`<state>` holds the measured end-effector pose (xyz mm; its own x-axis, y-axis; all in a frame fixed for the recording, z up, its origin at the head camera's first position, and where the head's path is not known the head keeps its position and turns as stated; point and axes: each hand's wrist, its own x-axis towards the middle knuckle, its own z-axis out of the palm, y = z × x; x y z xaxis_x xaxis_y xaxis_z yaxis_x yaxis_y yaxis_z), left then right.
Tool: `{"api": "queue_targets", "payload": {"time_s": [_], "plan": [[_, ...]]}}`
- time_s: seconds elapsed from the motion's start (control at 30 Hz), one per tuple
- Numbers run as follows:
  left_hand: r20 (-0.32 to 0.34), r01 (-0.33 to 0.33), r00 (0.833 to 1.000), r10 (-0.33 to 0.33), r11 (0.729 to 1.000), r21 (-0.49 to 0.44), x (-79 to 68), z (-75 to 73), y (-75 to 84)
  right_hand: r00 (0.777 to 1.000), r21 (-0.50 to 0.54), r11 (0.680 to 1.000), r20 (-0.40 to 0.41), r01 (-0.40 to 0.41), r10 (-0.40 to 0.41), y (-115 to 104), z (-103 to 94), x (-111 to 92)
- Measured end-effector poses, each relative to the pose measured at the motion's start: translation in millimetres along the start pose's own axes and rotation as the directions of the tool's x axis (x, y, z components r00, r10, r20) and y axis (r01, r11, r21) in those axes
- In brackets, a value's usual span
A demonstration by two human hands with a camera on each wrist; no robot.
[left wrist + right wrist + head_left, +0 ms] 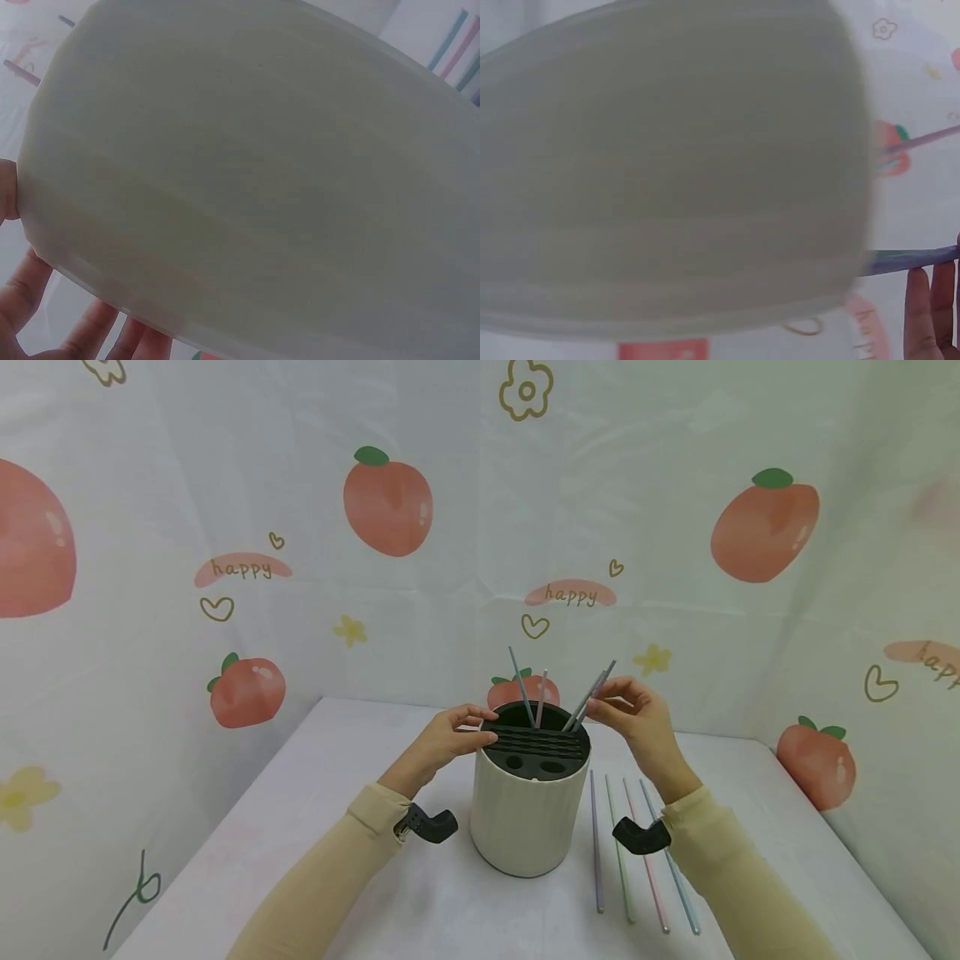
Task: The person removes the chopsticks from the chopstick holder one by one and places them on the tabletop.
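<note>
A cream utensil holder [525, 818] with a black slotted insert [536, 745] stands upright. My left hand [450, 739] rests against its left rim, fingers lying along the side in the left wrist view. At the right rim, my right hand [637, 714] pinches the upper part of a slanted purple chopstick [597, 692], whose lower end is inside the back compartment. A greenish-grey chopstick [582, 703] leans close beside it. A blue chopstick [521, 685] and a pink chopstick [542, 697] also stand in that compartment. Their lower ends are hidden.
Right of the holder, a purple chopstick [596, 852], a green chopstick [621, 852], a pink chopstick [648, 868] and a blue chopstick [678, 881] lie side by side on the white table [405, 893]. A fruit-patterned cloth [450, 593] hangs behind the table.
</note>
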<state>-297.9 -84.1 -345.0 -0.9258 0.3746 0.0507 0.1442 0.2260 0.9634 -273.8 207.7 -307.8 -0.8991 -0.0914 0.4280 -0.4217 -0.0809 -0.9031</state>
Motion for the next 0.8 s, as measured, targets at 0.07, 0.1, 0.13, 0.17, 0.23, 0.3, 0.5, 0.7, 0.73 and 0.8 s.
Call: {"api": "queue_targets", "payload": {"time_s": [0.07, 0.1, 0.13, 0.17, 0.23, 0.3, 0.5, 0.7, 0.73, 0.8], "plan": [[0.005, -0.002, 1.000, 0.002, 1.000, -0.005, -0.1, 0.0, 0.6, 0.998, 0.062, 0.996, -0.015, 0.057, -0.056, -17, -1.5, 6], [0.007, -0.003, 1.000, 0.003, 1.000, -0.004, -0.1, 0.0, 0.8, 0.995, 0.098, 0.991, -0.031, 0.095, -0.092, -27, -2.6, 9], [0.006, -0.003, 1.000, 0.003, 1.000, -0.004, -0.2, 0.0, 0.9, 0.990, 0.145, 0.980, -0.051, 0.136, -0.130, -38, -3.9, 12], [0.005, -0.003, 1.000, 0.003, 1.000, -0.004, -0.2, 0.0, 1.0, 0.983, 0.189, 0.966, -0.075, 0.179, -0.167, -49, -5.4, 14], [0.005, -0.002, 1.000, 0.002, 1.000, -0.002, -0.2, -0.1, 1.2, 0.963, 0.292, 0.919, -0.122, 0.265, -0.239, -73, -10.4, 19], [0.004, -0.005, 1.000, 0.005, 1.000, 0.001, -0.4, -0.5, 1.3, 0.942, 0.383, 0.862, -0.182, 0.333, -0.284, -94, -17.3, 22], [0.005, -0.012, 1.000, 0.012, 1.000, 0.000, -0.8, -2.2, 2.0, 0.925, 0.436, 0.830, -0.307, 0.347, -0.225, -120, -47.1, 19], [0.001, -0.006, 1.000, 0.006, 1.000, 0.003, -1.0, -1.4, 2.4, 0.981, 0.383, 0.921, -0.194, 0.072, 0.004, -60, -73.9, 8], [0.002, -0.004, 1.000, 0.004, 1.000, 0.001, -0.8, -1.0, 2.3, 0.985, 0.353, 0.935, -0.167, 0.014, 0.049, -45, -76.7, 5], [0.005, -0.005, 1.000, 0.005, 1.000, -0.004, -0.7, -0.3, 1.7, 0.981, 0.283, 0.952, -0.119, -0.117, 0.156, -16, -80.6, -2]]}}
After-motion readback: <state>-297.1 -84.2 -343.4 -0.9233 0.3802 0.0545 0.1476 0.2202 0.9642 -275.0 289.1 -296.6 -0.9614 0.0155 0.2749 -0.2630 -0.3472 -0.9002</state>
